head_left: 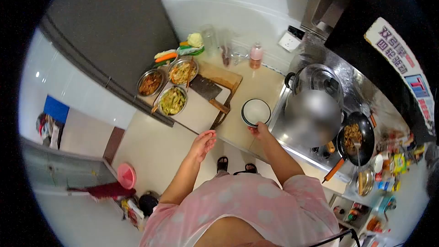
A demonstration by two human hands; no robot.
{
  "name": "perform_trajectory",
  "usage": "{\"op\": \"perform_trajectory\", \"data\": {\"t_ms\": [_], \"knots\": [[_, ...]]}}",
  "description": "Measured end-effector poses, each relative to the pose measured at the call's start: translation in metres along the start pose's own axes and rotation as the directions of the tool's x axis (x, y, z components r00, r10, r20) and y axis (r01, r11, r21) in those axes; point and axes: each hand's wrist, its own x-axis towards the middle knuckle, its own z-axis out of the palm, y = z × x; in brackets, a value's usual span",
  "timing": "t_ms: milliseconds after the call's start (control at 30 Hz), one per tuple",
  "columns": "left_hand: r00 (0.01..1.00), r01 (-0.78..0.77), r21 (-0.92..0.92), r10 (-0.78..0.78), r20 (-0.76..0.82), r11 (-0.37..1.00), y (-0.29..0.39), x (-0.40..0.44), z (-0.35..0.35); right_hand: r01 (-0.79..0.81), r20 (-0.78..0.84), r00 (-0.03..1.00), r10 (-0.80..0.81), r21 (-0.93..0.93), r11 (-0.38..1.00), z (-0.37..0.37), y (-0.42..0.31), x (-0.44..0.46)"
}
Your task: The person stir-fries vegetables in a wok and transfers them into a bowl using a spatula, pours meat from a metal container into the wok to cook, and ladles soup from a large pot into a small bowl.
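My right hand [260,130] grips the near edge of a white bowl [256,110] with a dark rim, at the front of the counter beside the stove. A second rim shows under it, so it may be a stack. My left hand [203,145] hangs in front of the counter edge, fingers loosely bent and partly apart, with nothing visible in it. Beyond that hand, a cleaver [206,88] with a wooden handle lies on a cutting board [224,74]. Left of the cleaver stand metal bowls of sliced vegetables [172,101], shredded food [183,71] and a brownish dish [150,83].
On the stove, right, stand a large steel pot [315,75] and a black wok [366,130] of cooked food; its handle juts over the front edge. A pink bottle [256,56] and glass jars line the wall. A pink basin [126,176] is at lower left.
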Motion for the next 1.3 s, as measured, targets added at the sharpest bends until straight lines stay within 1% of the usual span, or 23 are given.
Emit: {"op": "perform_trajectory", "data": {"t_ms": [100,133,233,267,333,400,467,533,600,700,800,900,967,1000,1033,1067,1133,1167,1200,1267,1300], "knots": [[0.995,0.03,0.069,-0.036,0.092,0.997,0.03,0.025,-0.003,0.056,-0.011,0.998,-0.057,-0.084,0.995,0.007,0.0,-0.001],[0.992,0.041,0.095,-0.052,0.112,0.995,0.038,0.032,-0.004,0.061,-0.035,0.997,-0.062,-0.038,0.997,0.022,-0.007,-0.028],[0.976,0.066,0.135,-0.091,0.195,0.989,0.05,0.056,-0.014,0.079,-0.097,0.991,-0.09,-0.115,0.99,0.022,-0.004,-0.033],[0.969,0.068,0.138,-0.098,0.225,0.988,0.052,0.065,-0.016,0.119,-0.184,0.97,-0.16,-0.212,0.97,0.021,-0.006,-0.035],[0.949,0.074,0.164,-0.121,0.293,0.984,0.054,0.076,-0.017,0.153,-0.327,0.896,-0.301,-0.409,0.9,0.031,-0.009,-0.054],[0.93,0.094,0.181,-0.151,0.334,0.979,0.053,0.083,-0.018,0.114,-0.319,0.902,-0.29,-0.471,0.875,0.017,-0.014,-0.045],[0.915,0.125,0.188,-0.187,0.357,0.974,0.051,0.087,-0.019,0.024,-0.375,0.872,-0.316,-0.611,0.791,0.014,-0.021,-0.043],[0.897,0.127,0.199,-0.199,0.395,0.972,0.053,0.088,-0.023,-0.148,-0.47,0.786,-0.403,-0.774,0.615,0.023,-0.035,-0.054],[0.892,0.121,0.209,-0.199,0.407,0.97,0.058,0.089,-0.025,-0.344,-0.522,0.683,-0.511,-0.847,0.405,0.03,-0.046,-0.064],[0.899,0.113,0.214,-0.191,0.393,0.97,0.063,0.088,-0.028,-0.351,-0.434,0.563,-0.703,-0.896,0.271,0.028,-0.053,-0.057],[0.891,0.103,0.218,-0.187,0.414,0.971,0.066,0.092,-0.03,-0.292,-0.365,0.672,-0.645,-0.93,0.222,0.038,-0.065,-0.076],[0.88,0.066,0.229,-0.165,0.445,0.971,0.069,0.091,-0.018,-0.247,-0.297,0.568,-0.768,-0.951,0.186,0.037,-0.061,-0.085],[0.867,0.032,0.221,-0.137,0.479,0.975,0.065,0.092,-0.002,-0.005,-0.254,0.624,-0.739,-0.947,0.321,0.034,-0.054,-0.099],[0.873,0.045,0.21,-0.141,0.467,0.977,0.063,0.092,0.009,0.114,-0.229,0.641,-0.733,-0.916,0.386,0.031,-0.051,-0.11],[0.877,0.057,0.201,-0.146,0.457,0.978,0.062,0.091,0.022,0.253,-0.12,0.574,-0.81,-0.915,0.315,0.022,-0.045,-0.102],[0.881,0.07,0.194,-0.152,0.448,0.979,0.061,0.088,0.036,0.325,-0.071,0.558,-0.827,-0.898,0.296,0.009,-0.04,-0.097],[0.848,0.118,0.192,-0.199,0.492,0.974,0.066,0.075,0.065,0.429,-0.066,0.634,-0.771,-0.8,0.421,0.043,-0.044,-0.154],[0.831,0.141,0.191,-0.221,0.51,0.971,0.068,0.071,0.078,0.443,-0.088,0.723,-0.685,-0.702,0.558,0.073,-0.05,-0.2],[0.794,0.161,0.186,-0.239,0.559,0.969,0.066,0.072,0.088,0.488,-0.04,0.705,-0.709,-0.698,0.524,0.073,-0.05,-0.205],[0.686,0.295,0.084,-0.272,0.674,0.952,0.053,0.086,0.096,0.452,-0.005,0.744,-0.668,-0.732,0.509,0.07,-0.054,-0.221],[0.629,0.364,0.038,-0.276,0.727,0.931,0.048,0.091,0.102,0.44,0.012,0.765,-0.644,-0.74,0.508,0.083,-0.06,-0.249]]}}
